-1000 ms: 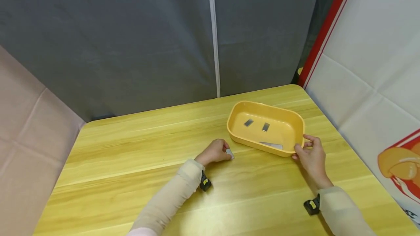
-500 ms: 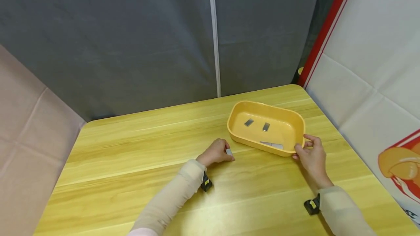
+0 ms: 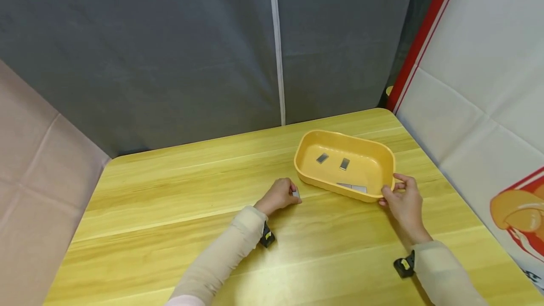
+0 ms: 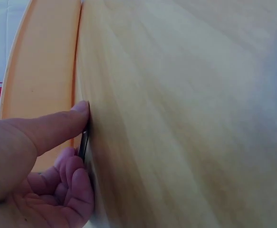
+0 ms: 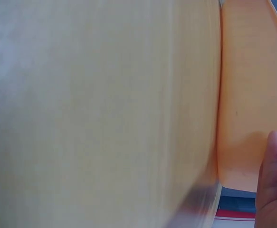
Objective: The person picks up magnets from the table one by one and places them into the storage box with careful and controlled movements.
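My left hand [image 3: 278, 196] pinches a small flat grey metal rectangle [image 3: 296, 194] just above or at the table, left of a yellow plastic tray [image 3: 325, 188]. From the left wrist view, the same thin piece [image 4: 83, 145] is edge-on between thumb and curled fingers, dark along its edge. My right hand [image 3: 405, 207] grips the tray's front right corner, thumb at the rim. Inside the tray lie several similar flat pieces, among them a dark grey one [image 3: 322, 158], another [image 3: 344, 164], and a paler one [image 3: 359, 189] near the front wall.
The wood-grain table [image 3: 170, 211] extends left and in front of the tray. A grey curtain [image 3: 191, 60] hangs behind it, a pinkish panel [image 3: 38, 178] stands at the left, and a white printed sheet [image 3: 480, 84] at the right.
The piece in my left hand has tilted up from lying nearly flat on the table, and the fingers have shifted slightly. My right hand and the tray have stayed put.
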Available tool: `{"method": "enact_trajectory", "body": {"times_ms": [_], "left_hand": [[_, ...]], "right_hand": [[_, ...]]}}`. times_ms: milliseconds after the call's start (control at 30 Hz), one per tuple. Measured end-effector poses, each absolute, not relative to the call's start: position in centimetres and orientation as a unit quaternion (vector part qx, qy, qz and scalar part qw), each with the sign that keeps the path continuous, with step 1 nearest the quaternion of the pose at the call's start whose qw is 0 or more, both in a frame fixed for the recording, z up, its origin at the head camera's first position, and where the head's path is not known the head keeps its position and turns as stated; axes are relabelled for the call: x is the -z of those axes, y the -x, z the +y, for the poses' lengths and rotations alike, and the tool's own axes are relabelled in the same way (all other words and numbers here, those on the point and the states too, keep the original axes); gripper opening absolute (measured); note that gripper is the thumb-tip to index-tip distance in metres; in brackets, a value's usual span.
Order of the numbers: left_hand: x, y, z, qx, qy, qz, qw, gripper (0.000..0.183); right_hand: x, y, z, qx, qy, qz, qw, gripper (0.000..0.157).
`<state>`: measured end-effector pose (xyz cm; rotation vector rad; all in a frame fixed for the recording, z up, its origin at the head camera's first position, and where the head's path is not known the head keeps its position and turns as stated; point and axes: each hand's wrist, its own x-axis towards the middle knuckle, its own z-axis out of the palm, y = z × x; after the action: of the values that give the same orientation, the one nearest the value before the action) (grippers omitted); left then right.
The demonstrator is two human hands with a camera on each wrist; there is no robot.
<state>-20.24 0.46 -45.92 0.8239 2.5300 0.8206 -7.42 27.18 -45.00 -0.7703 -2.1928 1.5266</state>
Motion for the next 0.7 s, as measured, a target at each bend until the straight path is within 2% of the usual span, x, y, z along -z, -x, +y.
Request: {"method": "enact_trajectory", "body": {"times_ms": [233, 700], "left_hand": [[45.91, 20.55, 0.21, -0.314, -0.261, 0.892, 0.193, 0.041], [45.68, 21.10, 0.28, -0.313, -0.258, 0.886, 0.226, 0.037]], "right_hand": [[45.11, 7.50, 27.16, -0.541, 0.270, -0.776, 0.181, 0.044], [45.01, 7.38, 27.21, -0.537, 0.266, -0.780, 0.180, 0.044]]}}
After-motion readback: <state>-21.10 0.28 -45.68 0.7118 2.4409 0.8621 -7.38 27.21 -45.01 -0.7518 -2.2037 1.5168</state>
